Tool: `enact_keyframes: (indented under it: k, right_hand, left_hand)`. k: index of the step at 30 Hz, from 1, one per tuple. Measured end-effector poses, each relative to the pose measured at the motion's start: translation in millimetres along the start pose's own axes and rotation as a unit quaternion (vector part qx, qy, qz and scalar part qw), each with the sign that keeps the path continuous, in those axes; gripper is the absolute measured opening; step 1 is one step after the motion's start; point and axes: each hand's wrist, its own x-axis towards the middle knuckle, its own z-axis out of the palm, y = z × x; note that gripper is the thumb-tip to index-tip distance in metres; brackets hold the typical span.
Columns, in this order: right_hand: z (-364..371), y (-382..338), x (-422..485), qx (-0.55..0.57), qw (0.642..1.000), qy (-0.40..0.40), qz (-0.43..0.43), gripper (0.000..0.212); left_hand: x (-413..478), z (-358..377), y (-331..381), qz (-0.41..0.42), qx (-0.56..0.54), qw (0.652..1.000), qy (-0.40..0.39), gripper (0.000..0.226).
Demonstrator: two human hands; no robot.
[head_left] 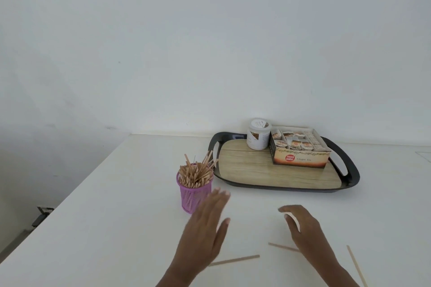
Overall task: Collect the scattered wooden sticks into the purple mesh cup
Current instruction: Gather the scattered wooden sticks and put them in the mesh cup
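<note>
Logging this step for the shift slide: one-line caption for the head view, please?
Both open hands, left hand and right hand, hover over three loose sticks beside the stick-filled purple mesh cup.

Plain white wall [210, 42], white table [105, 216], dim floor [14, 205] possibly at left

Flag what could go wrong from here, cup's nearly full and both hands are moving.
1. The purple mesh cup is crammed with sticks; the left hand is close beside it and could tip it.
2. Three loose sticks lie flat on the table, so pinching them up may be fiddly.
3. One stick runs to the frame's bottom edge by the right hand and could be missed.
</note>
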Motion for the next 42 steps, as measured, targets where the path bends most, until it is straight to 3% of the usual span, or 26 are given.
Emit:
enact_keyframes:
  k: [5,8,16,18,20,27,31,33,35,39,42]
  right_hand:
    - [-22,39,-31,-0.083,0.991,-0.027,0.098,0.022]
    - [-35,47,-42,-0.121,0.981,-0.021,0.151,0.024]
    - [-68,59,-60,-0.124,0.964,0.042,0.232,0.028]
    - [-72,65,-63,-0.127,0.957,0.042,0.257,0.032]
    - [-76,69,-64,-0.135,0.95,0.021,0.279,0.034]
    - [-75,62,-60,-0.215,0.956,-0.067,0.19,0.03]
    - [-73,56,-59,-0.254,0.945,-0.118,0.171,0.036]
    - [-71,53,-60,-0.262,0.943,-0.131,0.16,0.03]
    - [-70,53,-61,-0.262,0.943,-0.133,0.156,0.038]
    - [-70,58,-61,-0.263,0.948,-0.129,0.126,0.043]
    - [-72,59,-58,-0.252,0.951,-0.126,0.123,0.034]
  left_hand:
    - [-26,26,15,-0.099,0.018,0.968,-0.23,0.046]
    - [-33,41,16,-0.126,0.04,0.942,-0.307,0.049]
    - [-21,48,30,-0.159,0.085,0.943,-0.279,0.019]
    - [-18,46,34,-0.116,0.116,0.951,-0.263,0.01]
    - [-17,46,38,-0.075,0.144,0.945,-0.283,0.033]
    - [-15,65,56,-0.003,0.229,0.924,-0.308,0.039]
    - [-6,78,78,0.027,0.183,0.944,-0.273,0.032]
    - [1,86,90,0.04,0.169,0.945,-0.278,0.03]
    - [6,95,98,0.056,0.19,0.938,-0.284,0.03]
    - [14,107,101,0.025,0.147,0.94,-0.308,0.031]
    - [18,106,96,-0.028,0.077,0.95,-0.302,0.015]
